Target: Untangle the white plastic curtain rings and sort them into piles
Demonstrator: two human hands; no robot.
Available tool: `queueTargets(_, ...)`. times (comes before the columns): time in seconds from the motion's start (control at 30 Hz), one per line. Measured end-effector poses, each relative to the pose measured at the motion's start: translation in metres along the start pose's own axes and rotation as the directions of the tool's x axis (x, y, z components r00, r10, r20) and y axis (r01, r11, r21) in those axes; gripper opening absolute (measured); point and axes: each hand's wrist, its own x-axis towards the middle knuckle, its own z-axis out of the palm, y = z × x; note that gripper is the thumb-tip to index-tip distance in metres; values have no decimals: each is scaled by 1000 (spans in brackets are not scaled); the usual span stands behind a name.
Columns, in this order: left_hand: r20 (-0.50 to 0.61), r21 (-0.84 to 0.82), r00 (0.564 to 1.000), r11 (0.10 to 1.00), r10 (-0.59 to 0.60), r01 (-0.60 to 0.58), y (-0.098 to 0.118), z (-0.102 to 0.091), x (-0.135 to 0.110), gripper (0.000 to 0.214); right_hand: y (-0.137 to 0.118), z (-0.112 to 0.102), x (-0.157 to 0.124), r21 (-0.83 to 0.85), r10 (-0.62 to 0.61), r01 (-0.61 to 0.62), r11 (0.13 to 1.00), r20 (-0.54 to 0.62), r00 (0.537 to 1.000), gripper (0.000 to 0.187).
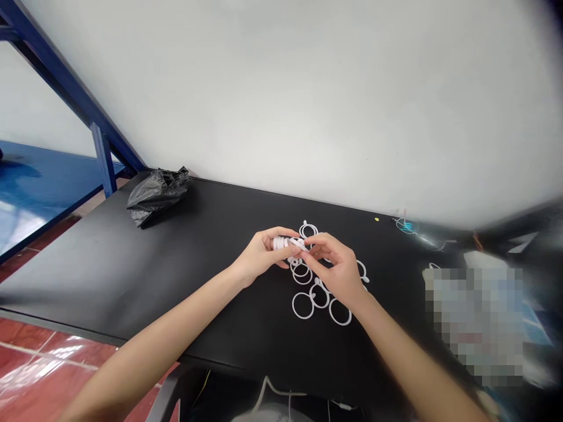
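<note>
left hand closed on a stack of white rings, right hand pinching a single ring against it. probably light, stiff, slippery plastic, so grip the rims. loose rings at 6 o'clock.

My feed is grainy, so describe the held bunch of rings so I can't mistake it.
On the black table, find where the left hand and right hand meet. The bunch of white rings sits pinched in the left hand's fingers. Unlike the loose rings lying flat and single below, it is stacked tight.
</note>
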Motion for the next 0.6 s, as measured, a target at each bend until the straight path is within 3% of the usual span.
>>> queueTargets(0.17, 17, 145, 998, 988, 57, -59, 0, 5, -1, 34, 2, 1, -2, 160, 233, -228, 960, -9, 973, 15)
queueTargets(0.3, 140, 101, 988, 992, 63, -78, -4, 11, -4, 44, 5, 1, -4, 247, 358, -347, 905, 0, 934, 21)
queueTargets(0.4, 199, 94, 975, 988, 102, -123, -11, 12, -4, 51, 8, 1, -5, 272, 387, -373, 887, 2, 922, 23)
queueTargets(0.6, 108, 263, 984, 950, 144, -168, -17, 12, -4, 44, 13, 0, -7, 298, 377, -366, 882, 22, 926, 21)
